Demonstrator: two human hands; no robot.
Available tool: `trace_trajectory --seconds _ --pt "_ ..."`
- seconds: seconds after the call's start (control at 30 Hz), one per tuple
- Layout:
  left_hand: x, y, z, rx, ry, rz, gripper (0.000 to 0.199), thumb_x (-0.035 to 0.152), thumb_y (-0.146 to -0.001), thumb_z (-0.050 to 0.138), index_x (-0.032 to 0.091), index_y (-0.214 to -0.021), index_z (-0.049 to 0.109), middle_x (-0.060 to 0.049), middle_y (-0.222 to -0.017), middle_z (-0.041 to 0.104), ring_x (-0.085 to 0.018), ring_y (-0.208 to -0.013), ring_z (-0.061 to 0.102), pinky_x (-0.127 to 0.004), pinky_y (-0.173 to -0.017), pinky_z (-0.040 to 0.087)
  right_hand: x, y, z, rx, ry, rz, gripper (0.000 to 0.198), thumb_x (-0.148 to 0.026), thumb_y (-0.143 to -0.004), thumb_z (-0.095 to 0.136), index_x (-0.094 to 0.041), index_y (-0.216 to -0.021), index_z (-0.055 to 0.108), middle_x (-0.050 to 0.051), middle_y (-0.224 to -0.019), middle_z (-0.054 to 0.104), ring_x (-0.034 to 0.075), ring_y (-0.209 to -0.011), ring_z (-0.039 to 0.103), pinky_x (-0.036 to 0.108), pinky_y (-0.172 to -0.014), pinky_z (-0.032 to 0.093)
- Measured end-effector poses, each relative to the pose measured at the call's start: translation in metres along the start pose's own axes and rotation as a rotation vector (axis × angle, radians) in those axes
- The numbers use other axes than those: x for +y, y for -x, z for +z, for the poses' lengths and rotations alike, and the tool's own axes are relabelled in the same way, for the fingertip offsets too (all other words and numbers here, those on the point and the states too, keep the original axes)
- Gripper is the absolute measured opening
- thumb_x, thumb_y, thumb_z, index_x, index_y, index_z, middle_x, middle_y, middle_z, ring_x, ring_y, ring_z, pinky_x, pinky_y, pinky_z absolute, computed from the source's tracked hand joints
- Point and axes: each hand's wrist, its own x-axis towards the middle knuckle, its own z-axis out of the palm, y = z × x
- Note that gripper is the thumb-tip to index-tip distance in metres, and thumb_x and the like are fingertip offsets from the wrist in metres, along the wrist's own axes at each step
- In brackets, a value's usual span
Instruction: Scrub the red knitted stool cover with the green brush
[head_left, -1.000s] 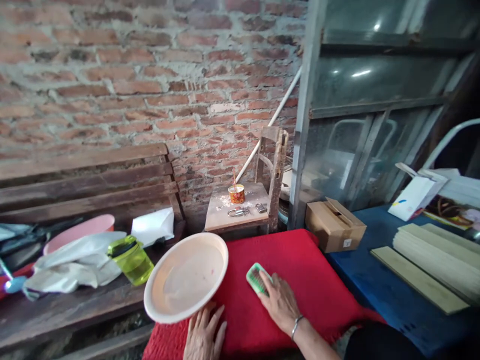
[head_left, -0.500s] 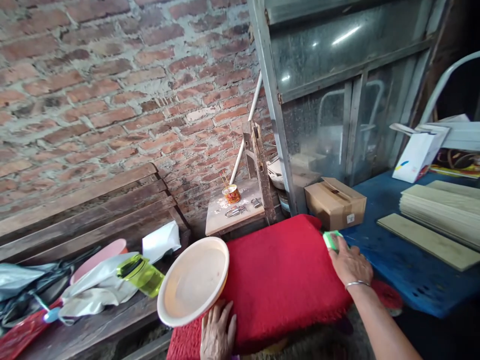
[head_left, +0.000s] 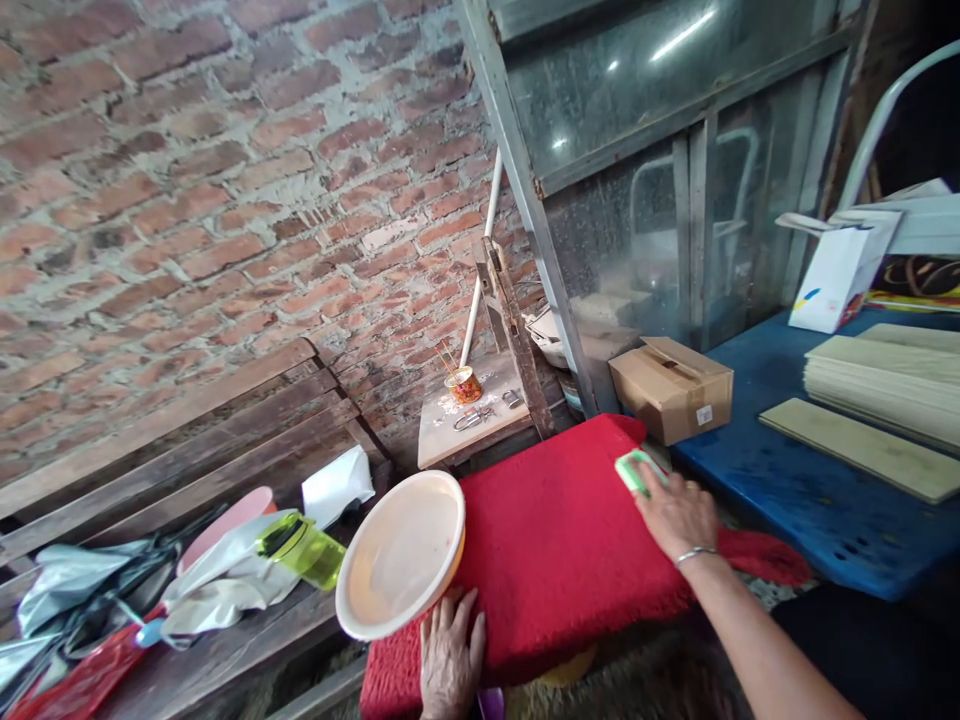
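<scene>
Hands work a red mat [head_left: 562, 540]: the right hand [head_left: 675, 512] grips a green brush [head_left: 634, 468] at its far edge; the left hand [head_left: 448, 655] lies flat, fingers spread, beside a cream basin [head_left: 401, 553].

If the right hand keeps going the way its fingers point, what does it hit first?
The right hand, on the green brush, points up and left across the red cloth. Past the cloth's far edge, the wooden chair probably comes first; the cardboard box lies just right of that line. Depth is unclear.

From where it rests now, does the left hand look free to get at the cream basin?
Probably yes: the left hand lies flat on the red mat right below the cream basin, its fingers at the rim, nothing between them.
</scene>
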Motion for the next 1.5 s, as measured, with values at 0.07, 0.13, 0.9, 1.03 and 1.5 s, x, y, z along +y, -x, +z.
trace_trajectory --seconds 0.07,0.13,0.9,1.03,1.5 --pt "0.007 0.001 -0.006 0.023 -0.020 0.000 0.037 0.028 -0.094 0.051 0.029 -0.126 0.070 -0.006 -0.129 0.067 -0.026 -0.121 0.060 -0.044 -0.104 0.046 0.016 -0.010 -0.007 0.043 0.047 0.129 0.054 -0.039 -0.100 0.036 -0.012 -0.144 0.053 0.023 -0.101 0.064 0.035 -0.090 0.062 0.043 -0.075 0.042" --pt "0.013 0.003 -0.012 0.033 -0.027 0.001 0.036 0.026 -0.094 0.052 0.029 -0.126 0.070 -0.006 -0.128 0.067 -0.025 -0.120 0.060 -0.043 -0.105 0.045 0.006 -0.013 -0.009 0.077 0.061 0.131 0.055 -0.043 -0.100 0.038 -0.013 -0.143 0.053 0.021 -0.100 0.064 0.033 -0.090 0.062 0.041 -0.074 0.041" --pt "0.023 0.005 -0.009 0.277 0.006 0.054 0.033 0.024 -0.090 0.057 0.030 -0.120 0.070 -0.004 -0.121 0.069 -0.023 -0.115 0.061 -0.041 -0.104 0.041 -0.010 -0.090 0.009 -0.035 0.102 0.122 0.059 -0.049 -0.100 0.034 -0.010 -0.141 0.053 0.029 -0.103 0.064 0.036 -0.091 0.064 0.043 -0.073 0.037" --pt "0.025 0.005 -0.010 0.285 0.019 0.052 0.031 0.030 -0.090 0.059 0.031 -0.119 0.070 -0.003 -0.120 0.069 -0.023 -0.113 0.061 -0.041 -0.104 0.041 -0.075 -0.065 0.021 -0.063 0.047 -0.197 0.058 -0.048 -0.101 0.033 -0.013 -0.145 0.049 0.022 -0.100 0.066 0.032 -0.088 0.064 0.039 -0.072 0.039" --pt "0.024 0.007 -0.010 0.243 0.008 0.058 0.034 0.027 -0.091 0.055 0.031 -0.121 0.071 -0.004 -0.121 0.069 -0.024 -0.115 0.061 -0.041 -0.107 0.039 -0.157 -0.066 0.035 -0.186 -0.012 -0.471 0.054 -0.038 -0.102 0.034 -0.019 -0.150 0.046 0.023 -0.114 0.065 0.033 -0.102 0.062 0.042 -0.084 0.038"
